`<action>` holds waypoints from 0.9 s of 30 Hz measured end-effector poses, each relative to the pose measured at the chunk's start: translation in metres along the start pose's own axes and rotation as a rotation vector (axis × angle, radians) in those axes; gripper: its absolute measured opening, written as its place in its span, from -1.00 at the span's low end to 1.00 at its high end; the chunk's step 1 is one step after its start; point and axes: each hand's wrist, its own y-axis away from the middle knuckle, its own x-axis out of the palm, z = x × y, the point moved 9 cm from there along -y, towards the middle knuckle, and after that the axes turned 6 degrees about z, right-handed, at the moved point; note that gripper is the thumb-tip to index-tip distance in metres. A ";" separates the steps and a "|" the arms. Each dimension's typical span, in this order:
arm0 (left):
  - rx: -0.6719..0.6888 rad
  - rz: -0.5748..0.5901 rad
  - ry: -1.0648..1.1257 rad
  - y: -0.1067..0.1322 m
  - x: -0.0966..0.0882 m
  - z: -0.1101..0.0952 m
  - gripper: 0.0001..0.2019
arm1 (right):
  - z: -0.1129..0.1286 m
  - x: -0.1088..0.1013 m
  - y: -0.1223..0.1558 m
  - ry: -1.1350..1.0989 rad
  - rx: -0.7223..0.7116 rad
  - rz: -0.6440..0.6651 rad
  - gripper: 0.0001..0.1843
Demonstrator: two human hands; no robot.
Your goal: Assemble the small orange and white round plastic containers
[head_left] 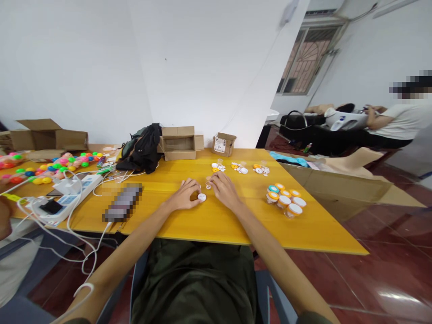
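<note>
1. The yellow counter (216, 225) fills the middle of the view, and the person sits at its near edge with both forearms stretched over it.
2. A big cardboard sheet (337, 182) lies just beside the counter's right edge.
3. An open cardboard box (47, 135) stands at the far left. A second box (178, 143) sits at the far middle, with a small box (223, 145) to its right.
4. A black bag (143, 148) slumps against the second box's left side.
5. A white power strip (72, 191) lies on the left part of the counter among white cables.
6. Coloured balls (50, 168) are heaped beyond the power strip.
7. A cluster of small jars (285, 198) with orange, teal and white lids stands near the right hand, to its right.
8. The left hand (184, 194) rests on the counter with its fingers curled. Its fingertips touch the white cap, but I cannot tell whether the grip is clenched on anything.
9. The right hand (224, 189) lies palm down just beside the left. Its fingertips reach a tiny clear piece (208, 184), and whether the grip holds it cannot be told.
10. Loose white and orange parts (240, 168) are scattered beyond both hands.
11. The white cap (201, 197) lies flat on the counter between the two hands, at the left fingertips.
</note>
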 end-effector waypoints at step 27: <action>-0.277 -0.173 -0.091 0.000 -0.015 0.048 -0.80 | -0.022 0.011 0.003 -0.119 0.133 0.029 -0.81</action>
